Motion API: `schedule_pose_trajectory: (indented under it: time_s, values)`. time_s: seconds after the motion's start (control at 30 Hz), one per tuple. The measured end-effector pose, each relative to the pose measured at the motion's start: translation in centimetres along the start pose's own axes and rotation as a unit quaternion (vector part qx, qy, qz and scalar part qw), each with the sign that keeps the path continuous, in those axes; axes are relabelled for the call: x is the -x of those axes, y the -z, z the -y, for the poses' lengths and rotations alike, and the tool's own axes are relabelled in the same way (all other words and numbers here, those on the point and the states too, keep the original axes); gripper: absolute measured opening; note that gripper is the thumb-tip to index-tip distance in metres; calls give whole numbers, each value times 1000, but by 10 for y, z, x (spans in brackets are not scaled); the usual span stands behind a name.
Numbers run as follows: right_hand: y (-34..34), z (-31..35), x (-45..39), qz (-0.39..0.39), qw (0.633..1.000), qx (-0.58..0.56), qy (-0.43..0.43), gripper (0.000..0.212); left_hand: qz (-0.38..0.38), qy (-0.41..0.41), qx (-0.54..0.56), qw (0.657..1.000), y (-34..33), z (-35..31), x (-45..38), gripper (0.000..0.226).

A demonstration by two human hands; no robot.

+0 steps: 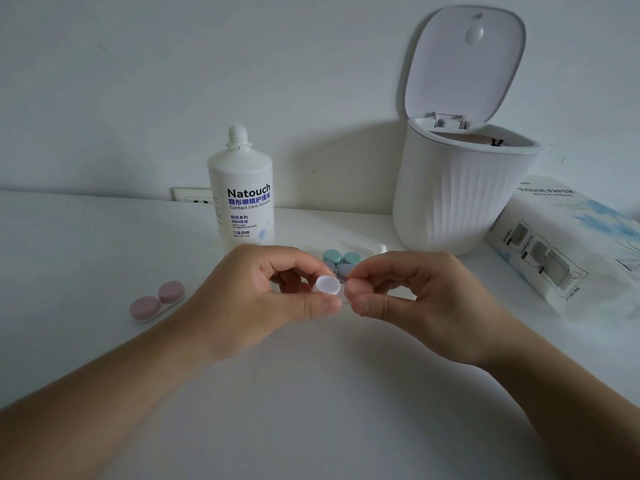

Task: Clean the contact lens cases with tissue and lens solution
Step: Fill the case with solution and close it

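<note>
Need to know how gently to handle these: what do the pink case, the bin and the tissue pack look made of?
Pink case: looks like matte moulded plastic, with smooth round pink caps on a white base.
Bin: likely rigid white plastic with a satin finish, given its even ribbed wall and its hinged lid standing open.
Tissue pack: seems to be a thin printed film wrap; it creases and shines slightly.

A white table (86,254) meets a pale wall (173,81) with a socket (192,194).
</note>
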State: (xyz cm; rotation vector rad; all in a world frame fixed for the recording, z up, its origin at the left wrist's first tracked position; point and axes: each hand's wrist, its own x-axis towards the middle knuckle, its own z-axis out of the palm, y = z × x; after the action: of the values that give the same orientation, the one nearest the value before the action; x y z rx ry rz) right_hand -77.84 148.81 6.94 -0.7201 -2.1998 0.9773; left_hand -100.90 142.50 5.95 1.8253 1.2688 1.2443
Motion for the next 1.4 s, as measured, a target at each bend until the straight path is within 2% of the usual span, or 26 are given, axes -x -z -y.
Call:
schedule_pose_trajectory:
  time_s: [0.13, 0.23, 0.33, 0.47, 0.7, 0.87, 1.0, 1.23, 1.4]
  values:
    - [1, 0, -1, -2, 1000, 19, 1, 13, 3, -43, -121, 992, 8, -4, -2, 31]
    - [3, 0, -1, -15, 1000, 24, -1, 13, -20, -27, -206, 978, 15, -2, -1, 41]
    - [3, 0, -1, -16, 1000, 21, -5, 11, -42, -14, -281, 959, 15, 5, 2, 37]
    - [4, -1, -1, -18, 1000, 19, -17, 10, -52, 9, -309, 950, 9, 9, 2, 28]
    - [3, -2, 0, -10, 1000, 12, -25, 13, -16, 42, -319, 947, 0, 14, -2, 16]
    - [3, -3, 0, -11, 999, 10, -30, 10, -16, 31, -307, 951, 3, 17, -2, 22]
    - [4, -3, 0, -8, 999, 5, -33, 10, -81, 8, -196, 977, 7, 15, -2, 40]
    - [3, 0, 0, -12, 999, -7, -43, 6, -104, -13, -16, 994, 3, 3, -3, 18]
    - [3, 0, 0, -10, 999, -19, -46, 7, -113, 18, 71, 991, 2, 3, -5, 20]
